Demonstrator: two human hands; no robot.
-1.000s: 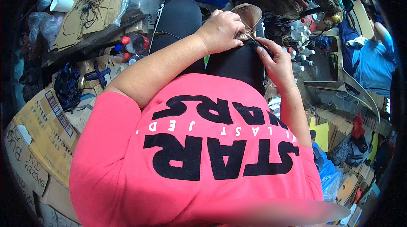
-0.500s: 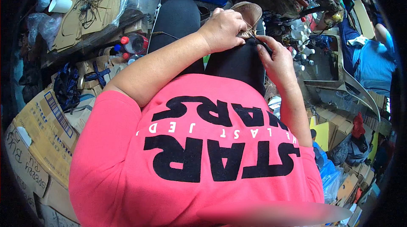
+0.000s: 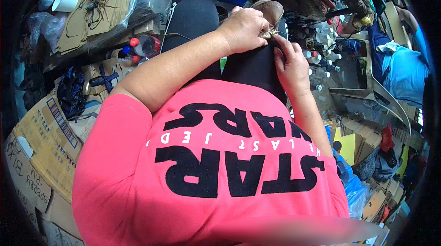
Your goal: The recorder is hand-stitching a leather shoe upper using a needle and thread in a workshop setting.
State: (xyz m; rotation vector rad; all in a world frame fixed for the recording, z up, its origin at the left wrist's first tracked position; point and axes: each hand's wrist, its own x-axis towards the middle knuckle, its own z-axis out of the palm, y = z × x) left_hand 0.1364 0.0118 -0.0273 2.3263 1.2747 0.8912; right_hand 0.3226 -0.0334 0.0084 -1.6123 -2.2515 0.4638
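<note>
From the head view, little has shifted over the last second: the left hand keeps its closed grip over the tan shoe propped on the right knee, and the right hand has stayed just beside it, fingers pinched together at the shoe's near edge, where a small metal fitting or thread seems to sit, too small to tell which. That steadiness suggests fine, slow work on the shoe's edge is still under way rather than finished. The shoe looks like smooth tan leather with a rounded sole outline, curving away from the wearer. Both knees are in matte black fabric, and the pink shirt with bold black lettering fills the lower frame. To the left, flattened brown cardboard boxes are stacked, with a white paper cup and a clear plastic bottle with a red cap near them. To the right stand small white bottles in a cluster.
</note>
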